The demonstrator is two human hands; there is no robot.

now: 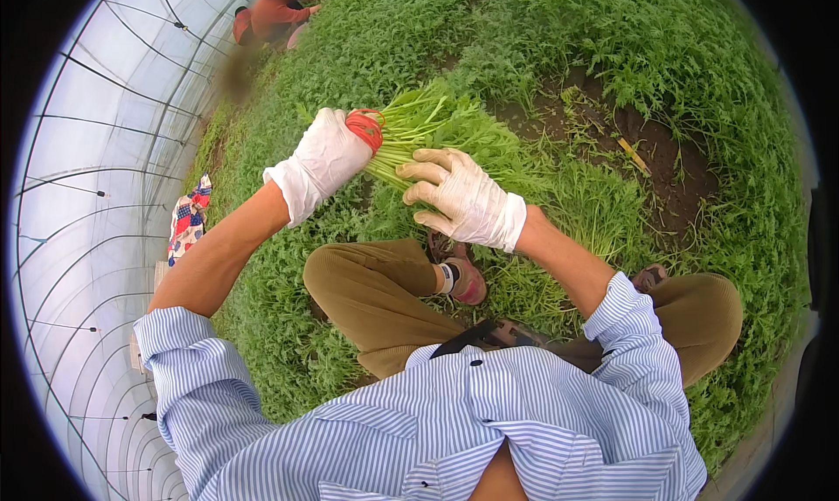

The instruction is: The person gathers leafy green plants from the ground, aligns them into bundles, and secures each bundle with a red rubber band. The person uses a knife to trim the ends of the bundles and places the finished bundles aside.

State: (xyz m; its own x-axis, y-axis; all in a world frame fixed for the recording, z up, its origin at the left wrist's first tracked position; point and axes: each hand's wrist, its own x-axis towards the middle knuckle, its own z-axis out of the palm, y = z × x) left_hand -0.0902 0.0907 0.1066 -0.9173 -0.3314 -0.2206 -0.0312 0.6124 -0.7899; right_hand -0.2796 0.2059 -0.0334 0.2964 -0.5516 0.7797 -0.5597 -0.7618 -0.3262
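Observation:
My left hand [334, 148], in a white glove, is closed around the stem end of a bunch of leafy greens [419, 124]. Red bands [366, 131] are looped over that hand's fingers; whether they also circle the stems I cannot tell. The pale stems point right, toward feathery green leaves. My right hand [462, 196], gloved and stained at the fingers, lies along the near side of the stems with its fingers spread and slightly bent. Its fingertips touch or nearly touch the bunch.
Dense feathery greens [629, 16] grow all around. Bare soil [682, 180] shows at right, with a yellow-handled tool [633, 155] on it. Cut greens [577, 219] lie near my feet. Two people [278, 13] crouch far left, by the plastic greenhouse wall [111, 147]. A patterned cloth [190, 219] lies there too.

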